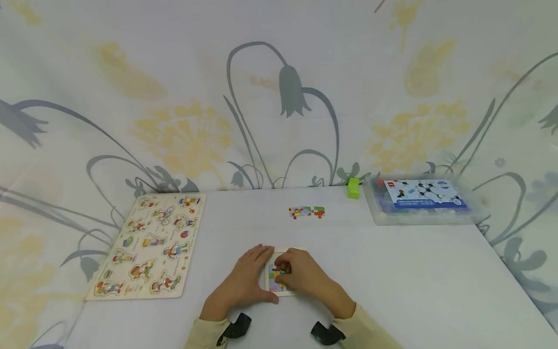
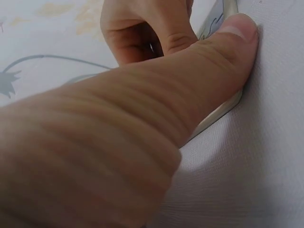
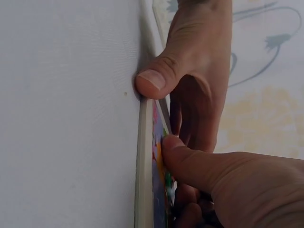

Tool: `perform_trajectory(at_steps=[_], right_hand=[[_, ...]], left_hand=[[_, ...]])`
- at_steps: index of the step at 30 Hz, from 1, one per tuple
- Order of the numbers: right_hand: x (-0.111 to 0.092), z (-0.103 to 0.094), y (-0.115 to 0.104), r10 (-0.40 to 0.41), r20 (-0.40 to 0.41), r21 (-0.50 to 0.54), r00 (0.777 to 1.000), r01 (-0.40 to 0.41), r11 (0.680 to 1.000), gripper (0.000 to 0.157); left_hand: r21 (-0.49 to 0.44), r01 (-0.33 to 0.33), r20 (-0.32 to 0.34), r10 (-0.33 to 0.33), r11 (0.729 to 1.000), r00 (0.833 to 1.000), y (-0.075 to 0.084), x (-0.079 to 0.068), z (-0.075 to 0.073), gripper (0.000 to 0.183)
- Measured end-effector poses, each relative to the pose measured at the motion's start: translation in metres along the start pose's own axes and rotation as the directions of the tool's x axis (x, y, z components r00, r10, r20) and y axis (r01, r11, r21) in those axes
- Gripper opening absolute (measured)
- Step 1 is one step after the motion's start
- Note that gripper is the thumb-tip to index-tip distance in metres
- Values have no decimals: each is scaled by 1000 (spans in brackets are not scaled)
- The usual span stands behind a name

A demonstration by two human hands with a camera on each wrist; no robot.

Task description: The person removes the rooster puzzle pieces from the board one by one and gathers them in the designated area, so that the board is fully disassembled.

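A small picture puzzle in a pale frame (image 1: 273, 293) lies on the white table, its coloured face partly covered by both hands. My left hand (image 1: 246, 277) rests along the left side of the frame with its fingers extended, and its thumb (image 2: 237, 33) touches the near corner. Over the picture, my right hand (image 1: 305, 274) bends its thumb and index finger about a puzzle piece (image 1: 277, 273), which they largely hide. In the right wrist view the right thumb (image 3: 178, 149) lies against the coloured surface. Beyond the frame are loose joined-looking puzzle pieces (image 1: 301, 212).
To the left lies a large wooden board (image 1: 146, 228) with several figure cutouts. A lime green block (image 1: 353, 188) stands near the back edge, beside a clear plastic box (image 1: 379, 215) with a blue-and-white label. Behind the table hangs a flower-patterned cloth (image 1: 196, 72).
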State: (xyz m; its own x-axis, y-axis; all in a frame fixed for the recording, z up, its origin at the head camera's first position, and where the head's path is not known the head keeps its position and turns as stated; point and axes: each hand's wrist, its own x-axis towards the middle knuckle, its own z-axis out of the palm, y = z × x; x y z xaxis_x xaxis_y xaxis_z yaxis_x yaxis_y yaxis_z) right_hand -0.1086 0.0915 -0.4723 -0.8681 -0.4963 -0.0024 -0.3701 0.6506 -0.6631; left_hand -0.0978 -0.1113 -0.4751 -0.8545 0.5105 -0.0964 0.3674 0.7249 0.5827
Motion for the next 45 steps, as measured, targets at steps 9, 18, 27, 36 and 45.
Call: perform_trajectory(at_steps=[9,18,27,36,45], right_hand=[[2,-2,0,37,-28,28,999,-36,999,16],[-1,-8,8,-56,43,-19,997,57,998,19],[-3,-8,7,-135,67,-158,989,144,977,19],[-5,-9,8,-151,100,-182,984,167,969,23],[-6,-3,12,-224,71,-235,972,234,943,19]], left_hand=[[-13,-2,-10,2,1000,1000,3,-2,-3,115],[-19,-4,-1,4,1000,1000,2,-2,-3,115],[-36,-7,0,7,999,1000,2,-3,-2,115],[-41,-25,-11,24,999,1000,1,-3,-2,105],[25,-15,-85,17,1000,996,-2,0,10,80]])
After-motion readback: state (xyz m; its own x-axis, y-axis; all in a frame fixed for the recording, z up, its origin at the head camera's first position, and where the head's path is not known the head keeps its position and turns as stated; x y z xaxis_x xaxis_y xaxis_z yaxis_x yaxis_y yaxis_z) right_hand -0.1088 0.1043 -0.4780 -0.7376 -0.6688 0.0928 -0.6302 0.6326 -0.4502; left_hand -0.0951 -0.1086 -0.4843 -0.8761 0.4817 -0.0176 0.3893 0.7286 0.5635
